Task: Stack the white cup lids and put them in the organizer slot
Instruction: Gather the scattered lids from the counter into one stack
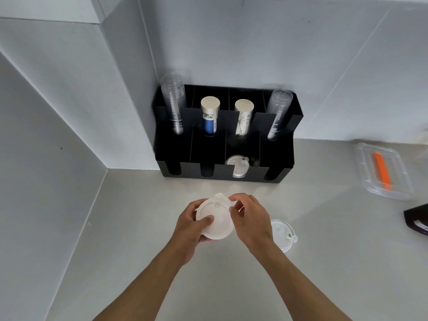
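Observation:
Above the counter, near the middle of the view, I hold a small stack of white cup lids [216, 220]. My left hand [191, 225] grips the stack from the left, thumb on top. My right hand [251, 220] pinches the stack's upper right rim. One more white lid [283, 232] lies flat on the counter just right of my right hand. The black organizer [281, 166] stands against the back wall; its third front slot holds some white lids [237, 165].
The organizer's back row holds two stacks of clear cups [173, 103] and two stacks of paper cups [209, 115]. A clear plastic box with an orange item [383, 170] sits at the right, and a dark object [416, 220] lies at the right edge. Walls close off the left and back.

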